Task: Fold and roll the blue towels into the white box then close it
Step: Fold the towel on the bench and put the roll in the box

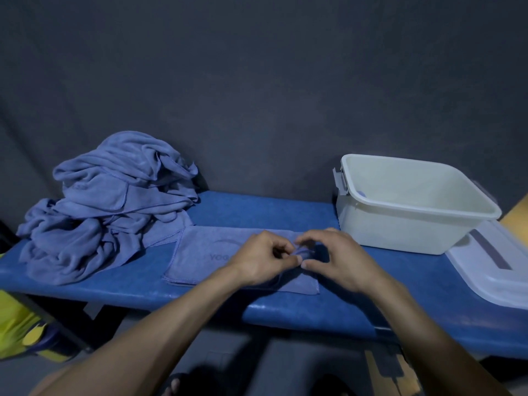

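A folded blue towel (205,252) lies flat in the middle of the blue bench (257,210). My left hand (261,257) and my right hand (334,255) meet over its right end, and both pinch the towel's edge between thumb and fingers, lifting a small fold of cloth. A heap of loose blue towels (111,201) sits at the left end of the bench. The white box (411,204) stands open at the right, with something small and blue low inside its left wall.
The box's translucent lid (491,270) lies flat on the bench's right end, in front of the box. A dark fabric backdrop hangs behind the bench. A yellow object (17,324) sits low at the left, below the bench.
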Demonstrator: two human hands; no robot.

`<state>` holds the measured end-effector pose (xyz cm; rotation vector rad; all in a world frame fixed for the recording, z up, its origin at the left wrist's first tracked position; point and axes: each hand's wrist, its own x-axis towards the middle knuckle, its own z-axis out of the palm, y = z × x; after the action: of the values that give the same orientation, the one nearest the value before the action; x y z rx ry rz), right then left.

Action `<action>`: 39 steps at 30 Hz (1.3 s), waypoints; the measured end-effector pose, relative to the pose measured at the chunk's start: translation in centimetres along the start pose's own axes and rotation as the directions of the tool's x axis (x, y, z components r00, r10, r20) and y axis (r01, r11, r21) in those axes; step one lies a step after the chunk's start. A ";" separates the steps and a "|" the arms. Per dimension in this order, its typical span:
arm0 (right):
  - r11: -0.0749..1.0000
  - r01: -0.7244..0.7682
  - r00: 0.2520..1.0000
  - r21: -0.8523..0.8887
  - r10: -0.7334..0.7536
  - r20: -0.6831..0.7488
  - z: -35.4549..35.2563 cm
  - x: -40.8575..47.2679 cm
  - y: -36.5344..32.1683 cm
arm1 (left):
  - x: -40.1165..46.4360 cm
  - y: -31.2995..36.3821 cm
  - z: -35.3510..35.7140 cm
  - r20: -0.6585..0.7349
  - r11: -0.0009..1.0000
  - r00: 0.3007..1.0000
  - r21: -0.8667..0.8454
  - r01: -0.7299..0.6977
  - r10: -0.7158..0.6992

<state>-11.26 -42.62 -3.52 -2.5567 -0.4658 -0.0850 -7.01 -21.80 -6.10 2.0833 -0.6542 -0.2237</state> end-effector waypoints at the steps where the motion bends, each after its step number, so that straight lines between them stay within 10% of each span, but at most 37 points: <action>1: 1.000 0.021 1.000 -0.021 -0.021 -0.002 0.1 0.1 0.0 | -0.2 0.2 -0.1 0.026 0.999 1.000 0.030 -0.017 0.017; 10: 0.993 0.077 0.980 -0.084 -0.060 0.190 0.2 -0.9 1.3 | -4.9 -2.0 -9.8 0.131 0.832 0.991 0.551 -0.067 -0.006; 28: 0.995 0.065 0.985 -0.073 -0.052 0.167 1.1 -1.5 1.4 | -10.0 -6.6 -14.4 0.107 0.866 0.986 0.497 0.058 -0.128; 39: 0.985 0.073 0.988 -0.154 -0.050 0.145 1.4 -1.5 1.2 | -9.6 -6.3 -13.8 0.091 0.716 0.992 0.698 -0.003 -0.084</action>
<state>-12.27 -43.30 -5.49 -2.7163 -0.6144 0.0384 -7.38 -3.95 -4.24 2.8403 -0.8562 -0.1284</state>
